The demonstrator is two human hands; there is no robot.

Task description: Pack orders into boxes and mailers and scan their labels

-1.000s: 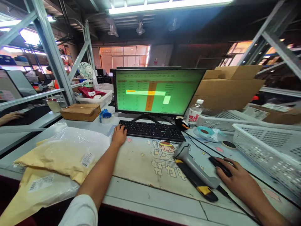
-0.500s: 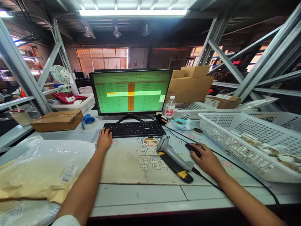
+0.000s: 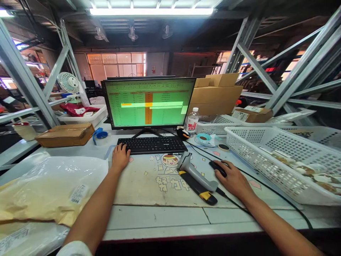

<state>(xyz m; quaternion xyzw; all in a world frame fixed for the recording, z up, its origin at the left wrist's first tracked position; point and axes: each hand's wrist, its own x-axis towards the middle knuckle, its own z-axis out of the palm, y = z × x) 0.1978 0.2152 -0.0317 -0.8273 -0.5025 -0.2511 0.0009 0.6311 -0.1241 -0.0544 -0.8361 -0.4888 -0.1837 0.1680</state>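
My left hand rests with its fingers apart on the left end of the black keyboard. My right hand is wrapped over a black computer mouse on the printed desk mat. Between my hands lie a grey barcode scanner and, right against it, a black and yellow utility knife. Behind the keyboard stands a monitor showing a green spreadsheet with a bright highlighted row.
Plastic-wrapped parcels lie at the left, below a brown box and a blue tape roll. A white basket stands at the right. A bottle and a teal tape roll sit near the monitor. The scanner's cable runs under my right forearm.
A small pale box has appeared under the highlighted row on the monitor. My left hand's fingers have shifted slightly right on the keyboard. My right hand stays on the mouse.
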